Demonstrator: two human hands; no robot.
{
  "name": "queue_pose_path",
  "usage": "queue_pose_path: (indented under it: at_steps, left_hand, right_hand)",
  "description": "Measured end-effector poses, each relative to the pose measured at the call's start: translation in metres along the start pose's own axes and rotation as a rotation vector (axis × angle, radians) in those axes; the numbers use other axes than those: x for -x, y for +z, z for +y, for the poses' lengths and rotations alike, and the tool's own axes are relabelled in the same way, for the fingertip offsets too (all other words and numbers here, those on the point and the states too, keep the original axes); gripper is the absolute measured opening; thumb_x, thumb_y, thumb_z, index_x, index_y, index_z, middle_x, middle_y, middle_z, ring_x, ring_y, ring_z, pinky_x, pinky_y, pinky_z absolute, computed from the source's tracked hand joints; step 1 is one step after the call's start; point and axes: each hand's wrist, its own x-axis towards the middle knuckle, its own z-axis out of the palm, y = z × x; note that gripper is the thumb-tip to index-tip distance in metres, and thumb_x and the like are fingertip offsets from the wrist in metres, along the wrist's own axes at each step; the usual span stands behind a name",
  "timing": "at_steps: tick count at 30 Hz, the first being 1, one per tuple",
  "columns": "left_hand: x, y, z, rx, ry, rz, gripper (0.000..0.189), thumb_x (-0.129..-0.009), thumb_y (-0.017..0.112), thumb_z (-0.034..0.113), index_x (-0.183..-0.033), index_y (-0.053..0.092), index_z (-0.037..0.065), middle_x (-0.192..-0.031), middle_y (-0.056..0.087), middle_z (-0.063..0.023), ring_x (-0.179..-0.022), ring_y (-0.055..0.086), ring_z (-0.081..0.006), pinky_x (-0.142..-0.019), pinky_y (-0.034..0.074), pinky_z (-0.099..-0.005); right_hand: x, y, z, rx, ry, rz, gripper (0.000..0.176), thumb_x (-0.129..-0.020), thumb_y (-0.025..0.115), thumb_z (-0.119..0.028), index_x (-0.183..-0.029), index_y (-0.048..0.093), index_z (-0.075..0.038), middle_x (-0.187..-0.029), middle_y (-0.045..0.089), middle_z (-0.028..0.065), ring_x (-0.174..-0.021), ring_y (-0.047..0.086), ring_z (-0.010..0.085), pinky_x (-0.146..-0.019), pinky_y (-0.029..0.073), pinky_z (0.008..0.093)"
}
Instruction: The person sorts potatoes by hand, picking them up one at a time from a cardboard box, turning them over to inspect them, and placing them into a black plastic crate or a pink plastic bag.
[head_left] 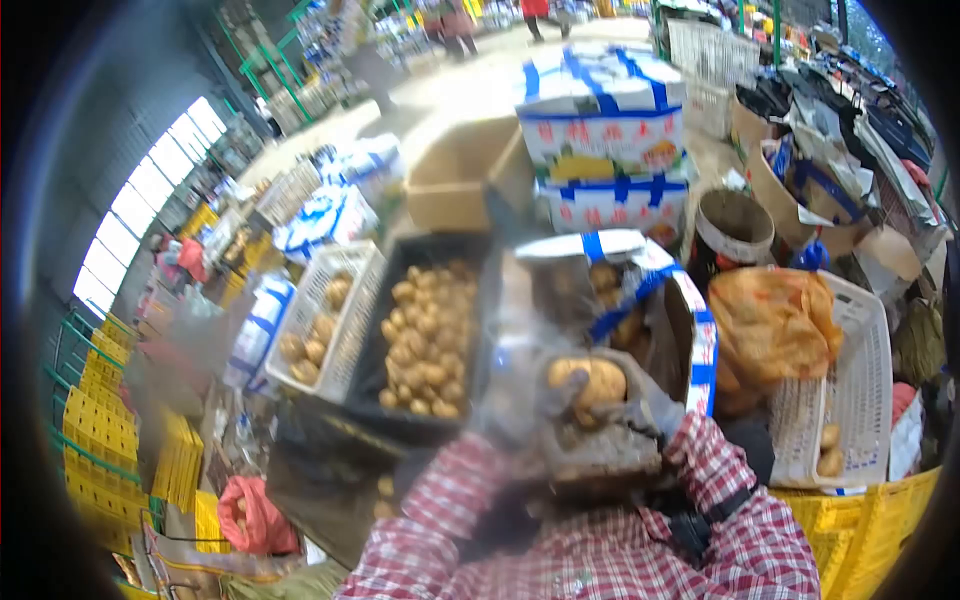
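Observation:
A large potato (598, 381) is held between my two gloved hands, in front of my chest. My left hand (528, 392) is blurred, its fingers closed on the potato's left side. On the other side, the fingers of my right hand (648, 398) wrap round the same potato. Just beyond my hands stands an open white carton (703, 362) with blue tape and a dark liner, potatoes (606, 280) partly showing inside. To the left, a black crate (367, 385) holds many loose potatoes (425, 340).
A white plastic basket (368, 280) with potatoes stands left of the black crate. Taped cartons (605, 130) are stacked ahead, beside an open brown box (450, 200). At right are a bucket (735, 225), an orange mesh sack (765, 325) and another white basket (860, 400).

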Motion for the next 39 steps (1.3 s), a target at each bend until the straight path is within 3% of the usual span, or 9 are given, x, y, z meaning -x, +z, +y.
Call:
queue_pose_path:
  at_steps: [3,7,13,18,22,24,30,34,39]
  left_hand:
    - [-0.004,0.007,-0.037,-0.198,0.175,0.042,0.016,-0.09,0.061,0.015,-0.098,0.065,0.002,-0.091,0.064,-0.0149,-0.083,0.064,-0.0251,-0.073,0.053,-0.035]
    - [-0.002,0.009,-0.044,-0.24,0.192,0.132,0.018,-0.094,0.055,0.016,-0.098,0.065,0.002,-0.092,0.063,-0.0127,-0.083,0.064,-0.0225,-0.071,0.053,-0.0335]
    - [0.012,-0.001,0.019,0.091,-0.019,0.05,0.022,-0.094,0.057,0.017,-0.106,0.065,0.0,-0.099,0.061,-0.0113,-0.086,0.063,-0.0217,-0.073,0.054,-0.0353]
    - [0.011,0.002,0.008,0.281,-0.186,0.013,0.022,-0.093,0.06,0.017,-0.108,0.063,0.002,-0.1,0.061,-0.0113,-0.089,0.063,-0.0232,-0.074,0.054,-0.0362]
    - [0.007,0.008,-0.026,-0.192,0.189,0.129,0.026,-0.091,0.064,0.021,-0.109,0.062,0.002,-0.099,0.061,-0.0088,-0.089,0.062,-0.0202,-0.068,0.056,-0.034]
    - [0.007,0.012,-0.038,-0.229,0.223,0.138,0.027,-0.091,0.063,0.021,-0.11,0.061,0.002,-0.1,0.06,-0.0093,-0.089,0.063,-0.0195,-0.067,0.056,-0.0325]
    - [0.012,0.003,-0.015,0.162,-0.104,-0.042,0.029,-0.101,0.047,0.023,-0.118,0.055,0.001,-0.107,0.056,-0.0146,-0.084,0.065,-0.0191,-0.061,0.056,-0.028]
    - [0.01,0.002,-0.023,0.207,-0.055,-0.008,0.036,-0.101,0.05,0.028,-0.126,0.055,0.002,-0.104,0.057,-0.0136,-0.08,0.065,-0.0182,-0.06,0.056,-0.0275]
    - [0.005,-0.008,0.027,0.407,-0.347,-0.127,0.047,-0.096,0.058,0.038,-0.127,0.057,0.002,-0.099,0.058,-0.0125,-0.075,0.063,-0.0185,-0.064,0.054,-0.0312]
  right_hand:
    - [-0.001,0.007,-0.005,-0.003,-0.015,-0.039,0.09,-0.072,0.086,-0.011,-0.145,0.033,-0.01,-0.136,0.044,0.0095,-0.122,0.05,0.0201,-0.1,0.049,0.0356]
    - [0.002,0.01,-0.017,-0.088,0.01,-0.038,0.089,-0.072,0.086,-0.007,-0.144,0.035,-0.01,-0.134,0.048,0.0087,-0.119,0.053,0.0201,-0.099,0.049,0.0361]
    - [0.007,0.007,-0.024,-0.203,0.072,-0.003,0.089,-0.069,0.086,-0.004,-0.143,0.036,-0.008,-0.136,0.049,0.0078,-0.124,0.05,0.0201,-0.104,0.045,0.0369]
    - [0.007,0.008,-0.023,-0.168,0.084,0.009,0.09,-0.068,0.087,-0.005,-0.142,0.037,-0.008,-0.137,0.048,0.0081,-0.126,0.049,0.0202,-0.105,0.044,0.0372]
    - [0.006,0.011,-0.029,-0.172,0.1,0.009,0.09,-0.067,0.087,-0.004,-0.142,0.038,-0.009,-0.137,0.049,0.0082,-0.125,0.05,0.0202,-0.105,0.044,0.037]
    - [0.006,0.01,-0.029,-0.221,0.112,0.019,0.09,-0.067,0.087,-0.003,-0.143,0.038,-0.01,-0.136,0.049,0.0081,-0.125,0.05,0.0202,-0.104,0.045,0.0368]
    - [0.003,0.009,-0.021,-0.293,0.128,0.03,0.09,-0.068,0.085,0.0,-0.143,0.037,-0.009,-0.135,0.05,0.0073,-0.123,0.052,0.0206,-0.104,0.045,0.0366]
    - [0.004,0.01,-0.025,-0.228,0.125,0.034,0.09,-0.069,0.084,0.001,-0.144,0.036,-0.009,-0.135,0.05,0.0071,-0.122,0.052,0.0197,-0.104,0.045,0.036]
    - [0.001,0.008,-0.015,-0.028,-0.015,0.023,0.08,-0.079,0.078,-0.003,-0.145,0.034,-0.008,-0.135,0.05,0.0078,-0.121,0.052,0.0185,-0.102,0.047,0.0354]
